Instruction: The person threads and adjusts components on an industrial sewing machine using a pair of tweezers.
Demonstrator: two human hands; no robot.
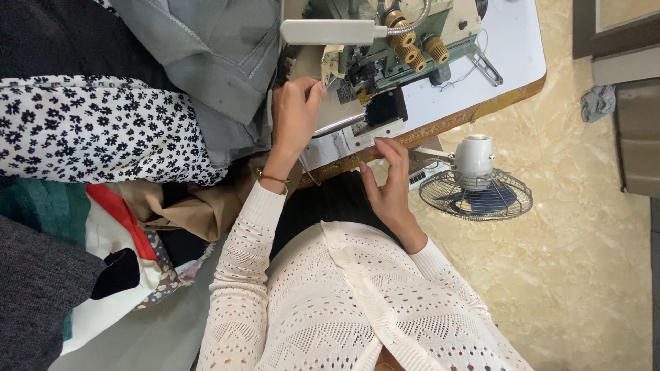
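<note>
My left hand [294,113] rests on the grey fabric [220,65] at the sewing machine [385,48], fingertips pinched near the needle area, seemingly on a thread or the cloth's edge. My right hand [392,182] hovers at the front edge of the white machine table [495,75], fingers spread and holding nothing. A black piece [385,108] lies under the machine's foot. I wear a cream knitted cardigan and a red string bracelet on the left wrist.
A heap of cloth lies at the left: black-and-white floral fabric [89,130], tan fabric [199,209], and red, white and teal pieces [110,240]. A small fan [476,185] stands on the tiled floor under the table. A grey rag [597,102] lies at the right.
</note>
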